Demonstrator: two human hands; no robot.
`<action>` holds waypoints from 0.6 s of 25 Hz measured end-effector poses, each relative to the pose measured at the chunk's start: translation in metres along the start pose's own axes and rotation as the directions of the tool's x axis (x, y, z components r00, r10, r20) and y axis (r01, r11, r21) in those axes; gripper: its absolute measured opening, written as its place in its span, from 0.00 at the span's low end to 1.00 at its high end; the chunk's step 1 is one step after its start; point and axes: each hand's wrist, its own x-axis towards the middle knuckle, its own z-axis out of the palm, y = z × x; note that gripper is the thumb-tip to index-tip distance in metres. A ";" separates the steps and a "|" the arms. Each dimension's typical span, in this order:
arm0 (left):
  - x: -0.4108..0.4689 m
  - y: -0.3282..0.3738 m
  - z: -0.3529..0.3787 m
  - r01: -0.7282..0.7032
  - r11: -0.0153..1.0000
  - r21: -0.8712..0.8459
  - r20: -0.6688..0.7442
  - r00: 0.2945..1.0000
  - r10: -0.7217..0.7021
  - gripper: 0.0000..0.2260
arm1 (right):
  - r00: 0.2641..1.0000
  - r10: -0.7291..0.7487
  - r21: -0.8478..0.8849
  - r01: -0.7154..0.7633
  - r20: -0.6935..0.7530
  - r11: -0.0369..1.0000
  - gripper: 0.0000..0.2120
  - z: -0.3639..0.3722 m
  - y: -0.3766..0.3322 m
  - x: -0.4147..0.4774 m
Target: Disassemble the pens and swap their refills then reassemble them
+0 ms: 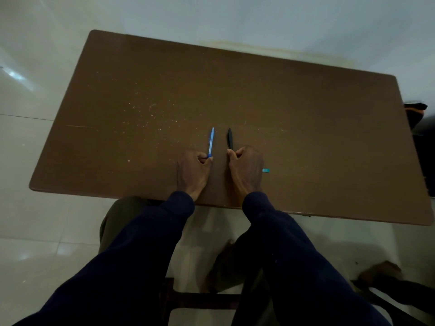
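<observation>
Toward the brown rectangular table's (pixel 306 114) near edge, left grip (pixel 194 170) clamps a slim blue plastic pen (pixel 211 142), right grip (pixel 246 169) a black plastic pen (pixel 230 138); both seem undismantled.

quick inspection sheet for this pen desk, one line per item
surface: brown table, scuffed, pale specks
job's things: blue pen and black pen, side by side, apart, both look assembled
clutter: small teal piece on the table, right of the right hand
grips: left hand pinches the blue pen's near end; right hand pinches the black pen's near end
cables: nothing seen
surroundings: pale tiled floor; dark object past the table's right edge
</observation>
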 end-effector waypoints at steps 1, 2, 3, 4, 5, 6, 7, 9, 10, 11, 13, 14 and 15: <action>0.000 0.000 0.000 -0.002 1.000 -0.002 0.006 1.000 0.002 0.09 | 1.000 -0.005 0.009 0.005 -0.003 1.000 0.13 -0.001 0.001 -0.001; -0.002 0.001 -0.002 0.007 1.000 -0.004 0.013 1.000 -0.007 0.09 | 1.000 -0.015 0.006 0.015 -0.011 1.000 0.13 -0.002 0.001 -0.002; -0.004 0.001 -0.003 0.013 1.000 -0.006 0.022 1.000 -0.013 0.09 | 1.000 -0.021 0.003 0.021 -0.017 1.000 0.13 -0.003 0.002 -0.003; -0.005 0.002 -0.004 0.013 1.000 -0.005 0.027 1.000 -0.013 0.09 | 1.000 -0.023 -0.002 0.023 -0.018 1.000 0.13 -0.005 0.002 -0.003; -0.007 0.003 -0.006 0.006 1.000 -0.005 0.032 0.999 -0.006 0.09 | 1.000 -0.026 -0.004 0.026 -0.011 1.000 0.13 -0.006 0.003 -0.004; -0.010 0.006 -0.008 0.001 1.000 -0.013 0.037 0.999 0.000 0.09 | 1.000 -0.026 -0.010 0.026 0.001 1.000 0.13 -0.008 0.001 -0.005; -0.013 0.007 -0.011 -0.003 1.000 -0.018 0.045 0.999 0.004 0.08 | 0.999 -0.031 -0.007 0.031 0.013 1.000 0.13 -0.010 0.001 -0.007; -0.020 0.010 -0.018 -0.009 1.000 -0.009 0.072 0.997 0.010 0.08 | 0.999 -0.036 0.015 0.036 0.029 0.999 0.12 -0.015 -0.001 -0.011; -0.025 0.012 -0.022 -0.014 1.000 -0.011 0.091 0.996 0.015 0.09 | 0.998 -0.051 0.025 0.050 0.028 0.998 0.13 -0.018 -0.002 -0.015; -0.029 0.013 -0.026 -0.027 1.000 -0.003 0.106 0.994 0.027 0.10 | 0.998 -0.067 0.029 0.066 0.015 0.997 0.13 -0.022 -0.004 -0.019; -0.041 0.018 -0.035 -0.069 0.997 0.020 0.119 0.991 0.066 0.10 | 0.995 -0.100 0.041 0.099 0.004 0.994 0.13 -0.031 -0.005 -0.028; -0.048 0.024 -0.041 -0.073 0.997 0.007 0.117 0.991 0.072 0.10 | 0.995 -0.095 0.033 0.094 0.015 0.995 0.13 -0.036 -0.006 -0.031; -0.055 0.027 -0.046 -0.067 0.998 -0.003 0.116 0.991 0.067 0.10 | 0.993 -0.114 0.022 0.113 0.026 0.993 0.13 -0.039 -0.007 -0.036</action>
